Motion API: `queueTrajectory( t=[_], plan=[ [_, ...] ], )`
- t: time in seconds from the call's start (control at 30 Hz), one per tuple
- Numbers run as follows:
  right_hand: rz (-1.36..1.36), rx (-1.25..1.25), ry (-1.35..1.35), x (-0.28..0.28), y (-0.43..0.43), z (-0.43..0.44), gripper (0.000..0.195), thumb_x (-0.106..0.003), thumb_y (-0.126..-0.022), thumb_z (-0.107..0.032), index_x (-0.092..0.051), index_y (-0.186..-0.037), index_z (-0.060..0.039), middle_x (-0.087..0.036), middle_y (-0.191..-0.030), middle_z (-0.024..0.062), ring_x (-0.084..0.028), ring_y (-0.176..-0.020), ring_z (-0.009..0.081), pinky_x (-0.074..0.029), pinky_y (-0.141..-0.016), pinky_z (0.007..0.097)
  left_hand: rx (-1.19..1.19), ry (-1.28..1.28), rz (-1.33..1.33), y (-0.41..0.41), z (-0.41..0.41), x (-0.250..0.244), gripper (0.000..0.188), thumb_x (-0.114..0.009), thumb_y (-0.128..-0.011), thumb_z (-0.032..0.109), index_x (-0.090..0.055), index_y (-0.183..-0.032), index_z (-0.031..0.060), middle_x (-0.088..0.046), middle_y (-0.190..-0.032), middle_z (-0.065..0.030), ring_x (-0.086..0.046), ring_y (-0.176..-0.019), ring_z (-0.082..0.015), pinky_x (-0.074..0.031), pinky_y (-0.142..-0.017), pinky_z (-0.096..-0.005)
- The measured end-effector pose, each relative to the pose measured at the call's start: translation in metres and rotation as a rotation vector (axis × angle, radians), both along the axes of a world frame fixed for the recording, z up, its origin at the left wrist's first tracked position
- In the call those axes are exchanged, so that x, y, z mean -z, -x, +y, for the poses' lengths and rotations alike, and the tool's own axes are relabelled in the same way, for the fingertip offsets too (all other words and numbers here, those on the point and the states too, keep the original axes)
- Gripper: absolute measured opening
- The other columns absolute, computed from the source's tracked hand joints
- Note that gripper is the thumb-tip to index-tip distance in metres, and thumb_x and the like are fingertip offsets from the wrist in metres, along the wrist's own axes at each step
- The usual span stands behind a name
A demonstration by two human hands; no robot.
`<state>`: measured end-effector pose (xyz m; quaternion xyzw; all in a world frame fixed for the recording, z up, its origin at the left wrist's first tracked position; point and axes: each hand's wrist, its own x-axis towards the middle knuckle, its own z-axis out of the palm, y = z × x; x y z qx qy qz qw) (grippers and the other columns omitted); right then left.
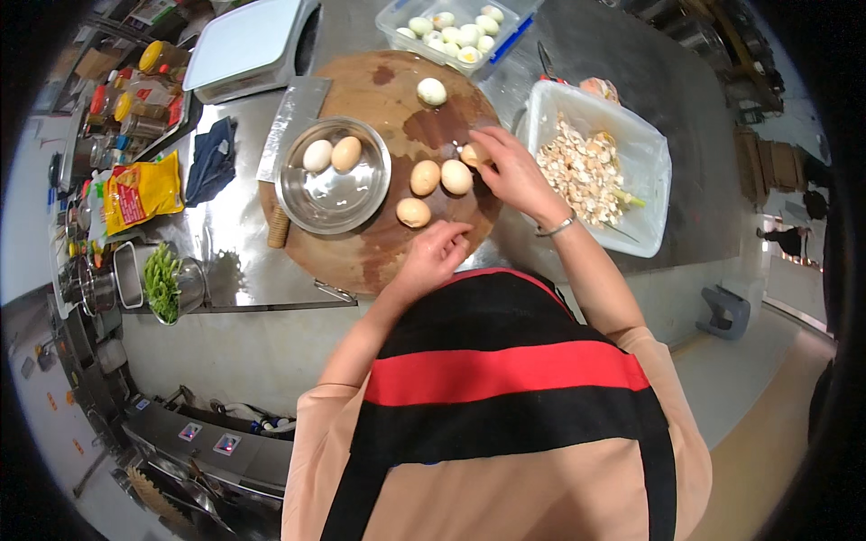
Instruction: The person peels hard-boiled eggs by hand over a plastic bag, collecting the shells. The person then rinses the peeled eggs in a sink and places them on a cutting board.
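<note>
On a round wooden chopping board [352, 260], my right hand [511, 166] has its fingers on a brown egg [474, 155]. My left hand [436, 253] rests near the board's front edge with its fingers loosely curled, and I see nothing in it. Between the hands and a steel bowl [333, 220] lie several brown eggs [425, 178], one with a cracked end [413, 212]. Two eggs [346, 153] sit in the bowl. A peeled egg [431, 91] lies at the back of the board. Several peeled eggs [469, 35] fill a clear plastic box [399, 39] behind it.
A cleaver [294, 115] lies under the bowl's left side. To the right stands a lined bin [646, 169] of eggshells [582, 169], with red-handled scissors or pliers [547, 64] behind it. A lidded container [243, 47], dark cloth [211, 162], yellow bag [142, 193] and green vegetables [162, 284] are left.
</note>
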<state>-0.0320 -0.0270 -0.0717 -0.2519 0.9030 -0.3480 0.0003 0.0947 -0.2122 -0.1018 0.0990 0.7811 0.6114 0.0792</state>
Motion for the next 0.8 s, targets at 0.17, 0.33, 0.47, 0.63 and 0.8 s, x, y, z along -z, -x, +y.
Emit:
queueTrajectory(
  t=[0.17, 0.33, 0.47, 0.63, 0.8],
  plan=[
    [-0.056, 0.051, 0.033, -0.013, -0.008, 0.006, 0.043, -0.062, -0.081, -0.005, -0.057, -0.123, -0.0001, -0.056, -0.124, 0.0187, -0.055, -0.114, 0.0364, -0.045, -0.098, 0.04, -0.304, 0.321, 0.356, 0.041, -0.054, -0.063, 0.025, -0.065, -0.083, 0.004, -0.064, -0.108, 0.0025, -0.063, -0.089, -0.0114, -0.063, -0.073, -0.023, -0.051, -0.065, -0.0333],
    [-0.058, 0.078, 0.057, -0.009, -0.009, 0.008, 0.04, -0.063, -0.082, -0.006, -0.058, -0.121, 0.0003, -0.056, -0.124, 0.0187, -0.055, -0.114, 0.0371, -0.046, -0.098, 0.0406, -0.463, 0.905, 0.181, 0.098, -0.117, -0.051, 0.038, -0.069, -0.082, 0.02, -0.058, -0.113, 0.0021, -0.055, -0.114, -0.0198, -0.06, -0.099, -0.0378, -0.052, -0.077, -0.0461],
    [-0.044, 0.109, 0.047, -0.001, -0.008, 0.012, 0.039, -0.06, -0.084, -0.005, -0.057, -0.122, 0.0008, -0.055, -0.125, 0.0188, -0.055, -0.114, 0.0356, -0.046, -0.097, 0.0389, -0.376, 1.038, 0.057, 0.104, -0.11, -0.042, 0.035, -0.07, -0.082, 0.021, -0.058, -0.108, 0.0019, -0.05, -0.11, -0.0195, -0.059, -0.099, -0.0384, -0.053, -0.078, -0.0474],
    [-0.016, 0.109, 0.057, -0.008, -0.002, 0.003, 0.038, -0.06, -0.083, -0.006, -0.059, -0.12, 0.0014, -0.057, -0.12, 0.0203, -0.055, -0.11, 0.0379, -0.046, -0.096, 0.0414, -0.355, 1.052, 0.037, 0.103, -0.096, -0.039, 0.037, -0.071, -0.082, 0.023, -0.058, -0.109, 0.0011, -0.049, -0.114, -0.02, -0.06, -0.098, -0.0391, -0.052, -0.079, -0.048],
    [-0.044, 0.123, 0.026, -0.003, 0.002, -0.001, 0.035, -0.059, -0.082, -0.006, -0.061, -0.116, 0.0015, -0.059, -0.113, 0.0211, -0.057, -0.105, 0.0392, -0.047, -0.093, 0.0428, -0.491, 0.91, 0.17, 0.092, -0.099, -0.04, 0.035, -0.07, -0.08, 0.015, -0.057, -0.109, 0.0001, -0.051, -0.109, -0.0192, -0.061, -0.089, -0.0354, -0.053, -0.077, -0.0438]
  ],
)
